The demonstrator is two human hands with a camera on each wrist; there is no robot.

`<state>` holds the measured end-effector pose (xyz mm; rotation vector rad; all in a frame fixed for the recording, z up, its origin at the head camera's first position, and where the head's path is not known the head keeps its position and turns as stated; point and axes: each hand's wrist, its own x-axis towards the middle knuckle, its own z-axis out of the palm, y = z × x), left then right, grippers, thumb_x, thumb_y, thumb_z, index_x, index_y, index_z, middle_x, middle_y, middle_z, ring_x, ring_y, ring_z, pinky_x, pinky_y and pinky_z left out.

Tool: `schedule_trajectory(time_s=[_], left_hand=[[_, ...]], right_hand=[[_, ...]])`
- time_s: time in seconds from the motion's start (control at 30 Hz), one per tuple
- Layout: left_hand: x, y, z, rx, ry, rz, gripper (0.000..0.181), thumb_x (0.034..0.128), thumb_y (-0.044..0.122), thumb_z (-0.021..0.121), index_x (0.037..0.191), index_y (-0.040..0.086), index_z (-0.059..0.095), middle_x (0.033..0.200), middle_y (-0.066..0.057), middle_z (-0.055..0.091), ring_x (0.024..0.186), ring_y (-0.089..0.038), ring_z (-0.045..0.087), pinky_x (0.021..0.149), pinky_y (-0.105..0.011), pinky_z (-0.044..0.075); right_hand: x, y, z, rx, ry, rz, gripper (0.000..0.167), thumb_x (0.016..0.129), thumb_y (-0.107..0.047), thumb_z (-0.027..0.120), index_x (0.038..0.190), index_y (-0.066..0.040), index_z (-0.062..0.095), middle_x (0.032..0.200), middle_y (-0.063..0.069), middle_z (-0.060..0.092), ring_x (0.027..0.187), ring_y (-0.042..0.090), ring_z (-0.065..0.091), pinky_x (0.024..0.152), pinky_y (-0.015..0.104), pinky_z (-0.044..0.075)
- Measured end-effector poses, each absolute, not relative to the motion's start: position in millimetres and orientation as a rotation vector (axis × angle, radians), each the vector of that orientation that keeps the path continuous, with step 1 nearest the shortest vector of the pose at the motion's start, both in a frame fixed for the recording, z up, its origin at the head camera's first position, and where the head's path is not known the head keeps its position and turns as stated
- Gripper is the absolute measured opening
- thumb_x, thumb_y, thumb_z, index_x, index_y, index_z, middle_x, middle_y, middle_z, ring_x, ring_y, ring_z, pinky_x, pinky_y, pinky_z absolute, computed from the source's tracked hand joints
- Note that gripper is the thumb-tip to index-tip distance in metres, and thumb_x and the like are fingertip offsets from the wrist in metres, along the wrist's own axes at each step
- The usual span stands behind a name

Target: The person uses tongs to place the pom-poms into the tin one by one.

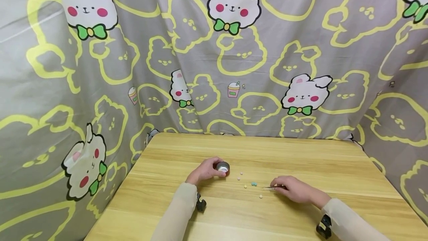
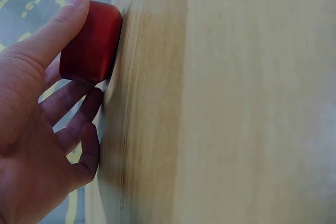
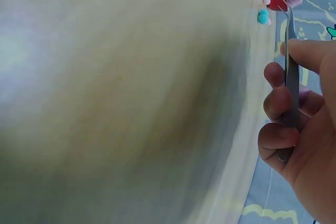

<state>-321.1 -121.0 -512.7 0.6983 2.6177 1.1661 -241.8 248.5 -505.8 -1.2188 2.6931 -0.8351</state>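
Observation:
My left hand (image 1: pixel 206 169) holds a small round tin (image 1: pixel 223 166) on the tabletop, its silvery inside facing up. The left wrist view shows the tin's red outer wall (image 2: pixel 92 43), with the thumb along one side and other fingers partly hidden behind it. Tweezers (image 3: pixel 292 85) are gripped in my right hand (image 1: pixel 295 189), their tips pointing left and slightly apart with nothing visible between them. Just left of the tips lie teal beads (image 1: pixel 254 184). Around them are a yellow bead (image 1: pixel 245 186), a pale cream bead (image 1: pixel 260 196) and pink beads (image 1: pixel 239 178).
The wood-grain table (image 1: pixel 160 159) spreads under both hands. Behind it and along the sides hangs a grey curtain (image 1: pixel 247 111) with cartoon animals. A dark camera band sits on the left wrist (image 1: pixel 201 203) and another on the right wrist (image 1: pixel 324 226).

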Motion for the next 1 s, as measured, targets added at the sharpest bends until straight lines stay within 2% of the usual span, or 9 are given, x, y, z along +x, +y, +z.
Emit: schedule_trajectory(time_s=[0.3, 0.6, 1.0], left_hand=[[-319, -120, -512, 0.694, 2.612, 1.172, 0.045, 0.078, 0.026, 0.079, 0.117, 0.012, 0.062, 0.104, 0.002, 0.061, 0.096, -0.015, 0.055, 0.085, -0.034, 0.042], [-318, -120, -510, 0.692, 2.624, 1.158, 0.045, 0.0782, 0.027, 0.079, 0.116, 0.013, 0.061, 0.105, 0.001, 0.061, 0.098, -0.017, 0.055, 0.085, -0.036, 0.043], [-320, -120, -512, 0.688, 2.619, 1.163, 0.046, 0.0784, 0.029, 0.078, 0.118, 0.013, 0.061, 0.105, 0.002, 0.061, 0.098, -0.015, 0.055, 0.086, -0.034, 0.042]], right_hand=[[-232, 247, -508, -1.283, 2.711, -0.81, 0.013, 0.097, -0.016, 0.054, 0.105, -0.019, 0.064, 0.098, -0.013, 0.06, 0.086, 0.002, 0.054, 0.069, 0.029, 0.047], [-231, 243, -509, -1.294, 2.695, -0.746, 0.014, 0.099, -0.022, 0.052, 0.108, -0.022, 0.063, 0.098, -0.014, 0.058, 0.086, 0.002, 0.055, 0.069, 0.029, 0.047], [-230, 238, -507, -1.293, 2.663, -0.736, 0.013, 0.097, -0.019, 0.054, 0.106, -0.02, 0.063, 0.095, -0.013, 0.056, 0.08, -0.001, 0.051, 0.066, 0.026, 0.045]])
